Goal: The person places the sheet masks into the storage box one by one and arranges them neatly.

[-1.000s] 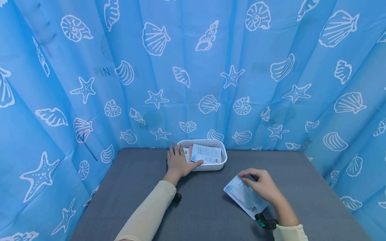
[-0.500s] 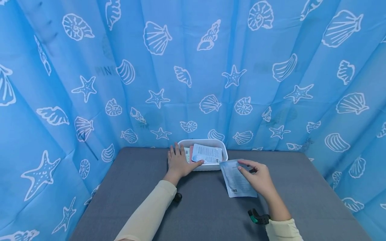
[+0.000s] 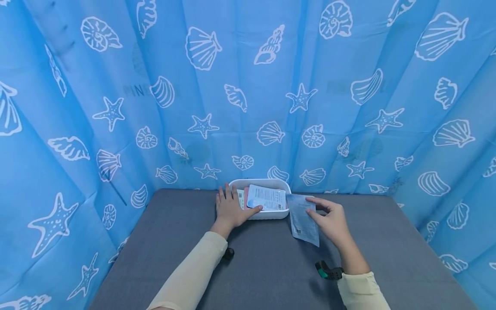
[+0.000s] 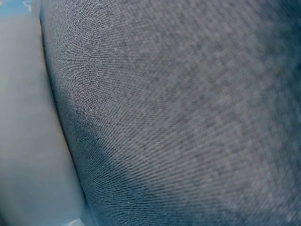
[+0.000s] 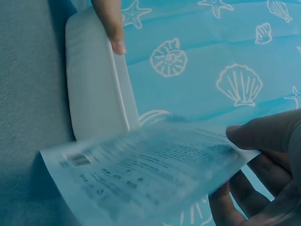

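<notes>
Two hands work at a grey woven-cloth table (image 3: 162,249), walled by a blue curtain (image 3: 116,64) printed with white shells and starfish. White tray (image 3: 267,184), smooth plastic with rounded corners, sits at the far edge and holds flat packets (image 3: 267,199), a white printed one on top of a pink one.

Left hand (image 3: 229,209) rests on the tray's left rim, fingers straight and close together, thumb lying along the near rim against the top packet. Right hand (image 3: 331,221) pinches a sachet (image 3: 303,217) between thumb and fingers at its right edge; the sachet is thin, glossy, pale blue, rectangular, with small print and a barcode, and hangs limp just right of the tray, its upper corner at the rim.

Step, as judged: placing the sachet into the tray. Next move calls for lifting it over the rim, flattening it onto the stack, then letting go while the left hand steadies the tray.

Left wrist view shows only cloth and tray wall.
</notes>
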`<state>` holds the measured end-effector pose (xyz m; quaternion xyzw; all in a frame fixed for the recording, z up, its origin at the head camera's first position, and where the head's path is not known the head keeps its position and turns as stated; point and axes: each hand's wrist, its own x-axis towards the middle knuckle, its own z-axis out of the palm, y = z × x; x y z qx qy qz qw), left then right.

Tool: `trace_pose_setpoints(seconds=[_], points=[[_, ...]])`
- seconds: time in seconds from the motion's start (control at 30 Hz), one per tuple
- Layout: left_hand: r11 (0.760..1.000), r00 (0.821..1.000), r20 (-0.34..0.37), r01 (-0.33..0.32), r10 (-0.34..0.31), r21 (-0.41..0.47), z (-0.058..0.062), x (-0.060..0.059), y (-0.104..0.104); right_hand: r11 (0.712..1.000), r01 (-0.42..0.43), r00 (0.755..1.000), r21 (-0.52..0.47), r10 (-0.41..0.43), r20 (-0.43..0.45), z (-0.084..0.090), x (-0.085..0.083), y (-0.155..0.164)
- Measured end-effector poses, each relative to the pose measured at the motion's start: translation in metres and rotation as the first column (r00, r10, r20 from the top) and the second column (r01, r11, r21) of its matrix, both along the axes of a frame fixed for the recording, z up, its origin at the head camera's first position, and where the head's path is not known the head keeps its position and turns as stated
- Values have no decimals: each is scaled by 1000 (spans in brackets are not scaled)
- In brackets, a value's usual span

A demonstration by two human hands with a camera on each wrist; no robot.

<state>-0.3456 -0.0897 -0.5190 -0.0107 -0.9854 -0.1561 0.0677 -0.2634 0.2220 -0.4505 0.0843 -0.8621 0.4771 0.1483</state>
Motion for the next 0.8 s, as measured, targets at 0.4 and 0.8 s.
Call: trace_pose_setpoints(seconds=[0.4, 0.8], points=[[1000, 1000, -21, -9, 8, -5, 0, 1, 0, 989, 63, 998, -134, -61, 14, 9, -13, -11], [1000, 999, -37, 0, 0, -21, 3, 4, 1, 876, 89, 996, -474, -80, 39, 15, -26, -22]])
